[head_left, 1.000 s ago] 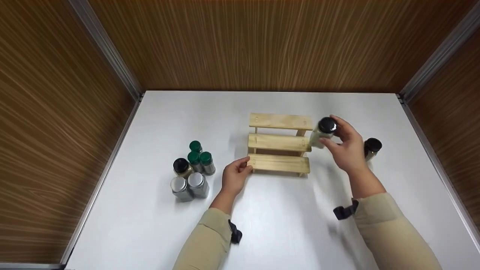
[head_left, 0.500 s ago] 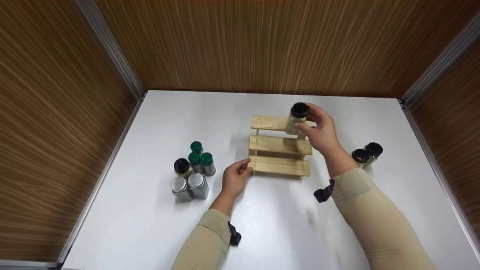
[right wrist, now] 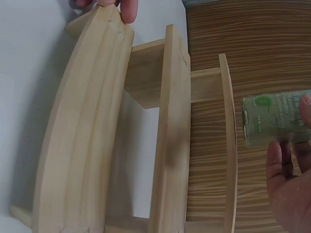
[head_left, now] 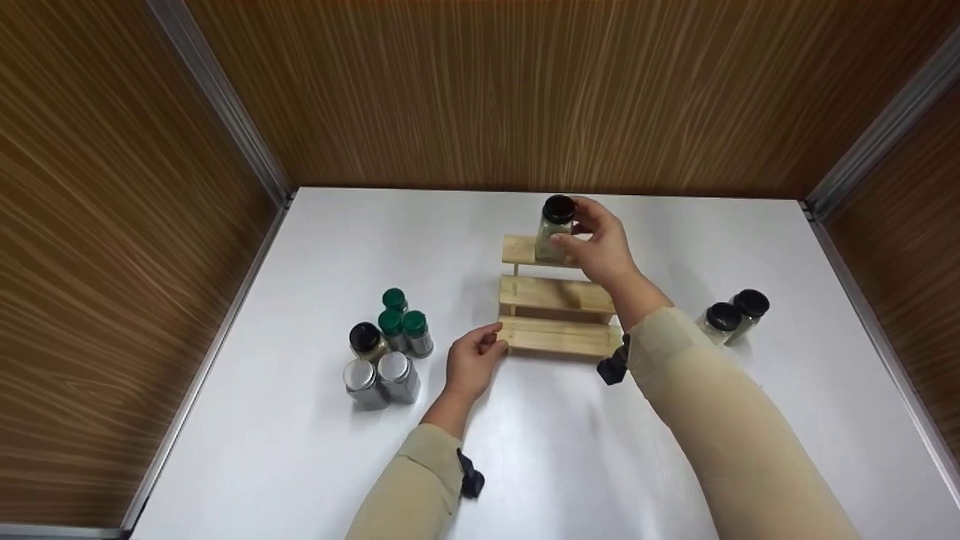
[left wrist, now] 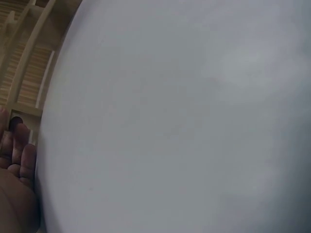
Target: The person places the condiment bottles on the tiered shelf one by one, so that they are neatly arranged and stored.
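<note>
My right hand (head_left: 606,244) grips a spice jar (head_left: 553,232) with a black lid and pale green label, upright at the left part of the rack's top shelf. In the right wrist view the jar's base (right wrist: 247,121) lies very close to the top shelf (right wrist: 227,145); whether they touch I cannot tell. The three-step wooden rack (head_left: 559,335) stands on the white table. At the left end of its lowest step, my left hand (head_left: 472,364) pinches the wood between thumb and fingers. The left wrist view catches only part of this hand (left wrist: 19,160) at its edge.
Left of the rack stand several jars: green-lidded ones (head_left: 415,324), a black-lidded one (head_left: 365,337) and two silver-lidded ones (head_left: 397,367). Two black-lidded jars (head_left: 722,317) stand to the right. Wood-grain panels (head_left: 480,97) enclose the table (head_left: 300,465).
My right hand has carried the jar leftward from beside the rack to its top shelf. The left hand has kept its hold on the lowest step.
</note>
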The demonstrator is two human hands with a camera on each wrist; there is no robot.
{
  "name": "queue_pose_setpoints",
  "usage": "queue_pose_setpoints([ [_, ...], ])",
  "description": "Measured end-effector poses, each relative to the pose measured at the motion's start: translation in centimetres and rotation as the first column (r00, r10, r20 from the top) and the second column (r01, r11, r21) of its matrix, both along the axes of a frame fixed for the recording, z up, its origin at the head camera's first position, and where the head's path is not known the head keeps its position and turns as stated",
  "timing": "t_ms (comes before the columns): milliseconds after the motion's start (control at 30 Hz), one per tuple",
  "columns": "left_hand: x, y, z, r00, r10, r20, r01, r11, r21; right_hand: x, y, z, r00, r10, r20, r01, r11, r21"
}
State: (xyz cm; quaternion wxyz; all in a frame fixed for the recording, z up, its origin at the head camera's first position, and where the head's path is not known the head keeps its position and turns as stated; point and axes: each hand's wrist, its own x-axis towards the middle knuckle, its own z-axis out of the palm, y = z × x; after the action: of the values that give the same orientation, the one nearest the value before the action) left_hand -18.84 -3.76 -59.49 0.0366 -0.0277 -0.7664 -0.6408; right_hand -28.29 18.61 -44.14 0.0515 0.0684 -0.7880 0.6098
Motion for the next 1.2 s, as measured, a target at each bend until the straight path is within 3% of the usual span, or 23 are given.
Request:
queue_pose_setpoints([
  [233, -0.2, 0.2, 0.3, 1.0, 0.0, 0.004, 0.0, 1.0, -0.002, -0.8, -1.2, 0.6, 0.998, 0.063, 0.001, -0.063, 0.998, 0.003],
  [467, 0.1, 0.5, 0.2, 1.0, -0.016, 0.009, 0.016, 1.0, -0.003, -1.2, -2.0, 0.2, 0.998, 0.048, 0.027, -0.048, 0.999, -0.003],
  [933, 0.0, 0.7, -0.1, 0.997, -0.026, -0.077, 0.025, 1.0, -0.013, -0.9, -2.1, -0.2, 0.999, 0.038, 0.028, -0.041, 0.993, 0.106],
  [1200, -0.1, 0.4, -0.1, 0.999, -0.011, -0.031, 0.011, 1.0, 0.001, -0.6, -2.1, -0.7, 1.0, 0.013, 0.017, -0.015, 0.988, 0.154],
])
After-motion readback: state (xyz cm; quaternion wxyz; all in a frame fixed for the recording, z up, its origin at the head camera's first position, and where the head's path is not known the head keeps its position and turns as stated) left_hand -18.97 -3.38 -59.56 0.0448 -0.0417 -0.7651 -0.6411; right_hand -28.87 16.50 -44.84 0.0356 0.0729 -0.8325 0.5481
